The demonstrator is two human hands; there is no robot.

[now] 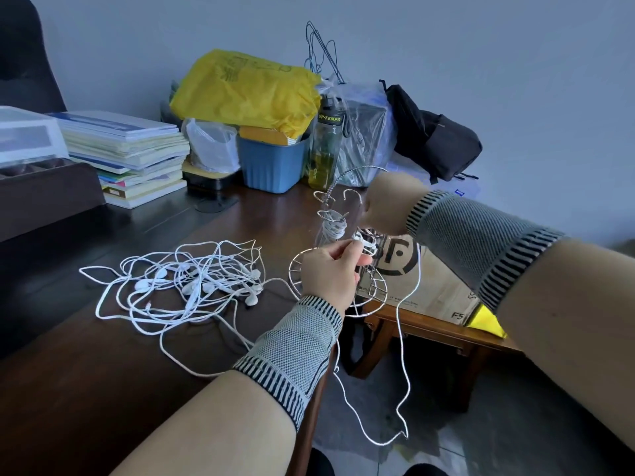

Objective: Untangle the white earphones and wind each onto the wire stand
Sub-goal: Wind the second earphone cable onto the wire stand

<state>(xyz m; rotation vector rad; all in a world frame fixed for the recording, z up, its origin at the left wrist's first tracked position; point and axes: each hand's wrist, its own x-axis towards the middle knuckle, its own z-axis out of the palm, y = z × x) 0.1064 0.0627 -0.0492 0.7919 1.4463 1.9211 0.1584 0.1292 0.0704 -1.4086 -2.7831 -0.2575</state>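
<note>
We saw the left hand with its fingers curled tight, pinching a white earphone cord beside the wire stand. The right hand was behind the stand, and we could not tell how its fingers lay. One cord was wound on the stand, and another hung down past the counter edge. A tangled pile of white earphones lay on the counter, left of the stand.
</note>
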